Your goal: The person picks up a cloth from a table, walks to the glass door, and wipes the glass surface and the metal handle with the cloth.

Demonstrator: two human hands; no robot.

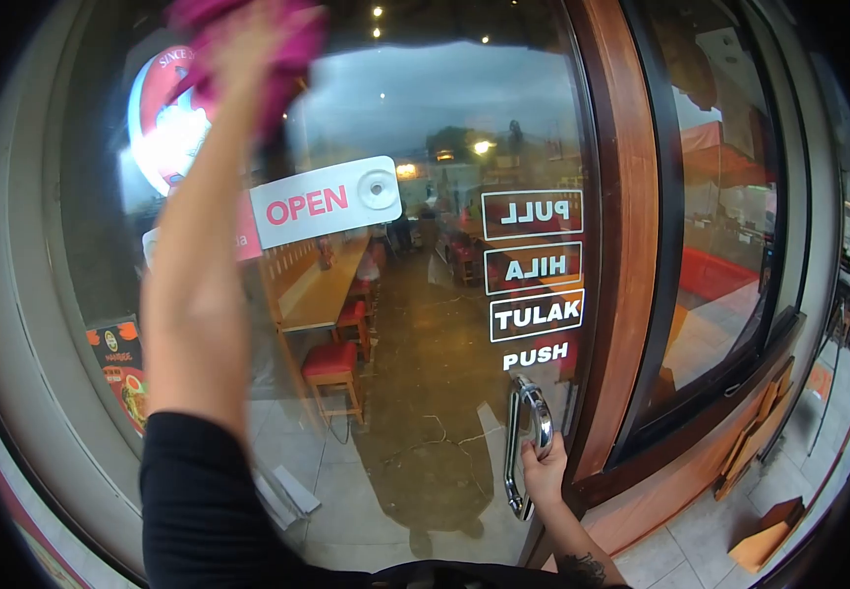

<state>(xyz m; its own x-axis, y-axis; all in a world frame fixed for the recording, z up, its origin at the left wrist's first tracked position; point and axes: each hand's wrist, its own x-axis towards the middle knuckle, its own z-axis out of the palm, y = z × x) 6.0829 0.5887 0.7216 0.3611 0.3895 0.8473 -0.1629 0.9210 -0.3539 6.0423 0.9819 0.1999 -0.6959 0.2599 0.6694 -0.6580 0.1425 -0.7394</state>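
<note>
Raised high at the upper left, my left hand (pixel 248 44) holds a bunched magenta cloth (pixel 292 49) against or just in front of the glass door (pixel 425 393). The hand is blurred and its fingers are partly lost in the cloth. Lower right, my right hand (pixel 545 474) is wrapped around the shiny metal door handle (pixel 543 417). Below the cloth, partly behind my left forearm, hangs a white and pink OPEN sign (pixel 331 206). White PUSH lettering (pixel 535 355) sits just above the handle.
A brown wooden door frame (pixel 631 196) borders the glass, beside a dark-framed window (pixel 719 245). Through the glass show a long table (pixel 322 290) and red-topped stools (pixel 331 358). A round lit sign (pixel 164 128) is upper left. A wooden piece (pixel 767 535) lies on the tiles at right.
</note>
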